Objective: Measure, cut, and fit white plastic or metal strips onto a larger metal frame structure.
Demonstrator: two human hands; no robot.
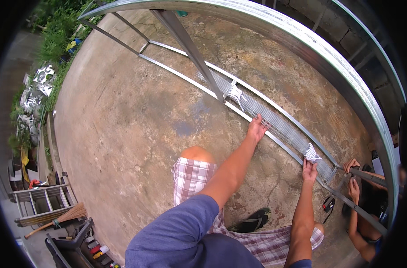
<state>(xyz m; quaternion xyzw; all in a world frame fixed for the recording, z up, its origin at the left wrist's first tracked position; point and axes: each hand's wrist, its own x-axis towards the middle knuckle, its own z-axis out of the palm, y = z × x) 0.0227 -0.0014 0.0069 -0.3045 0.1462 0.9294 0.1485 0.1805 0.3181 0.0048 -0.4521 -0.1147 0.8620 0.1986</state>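
A long ribbed, greyish strip lies between the two lower rails of a silver metal frame. My left hand is closed at the near rail, its fingertips against the strip's edge. Further right, my right hand has its fingers closed at the same rail, touching the lower end of a white bundle of strands. Its underside fingers are hidden. A second white bundle, with loose ends, sits on the strip further left, beside a slanting metal post.
The frame's thick upper rail arches over the work. At the right, another person's hands are at the frame's end. A black sandal is by my legs. At lower left are a ladder, a broom and a black tool tray.
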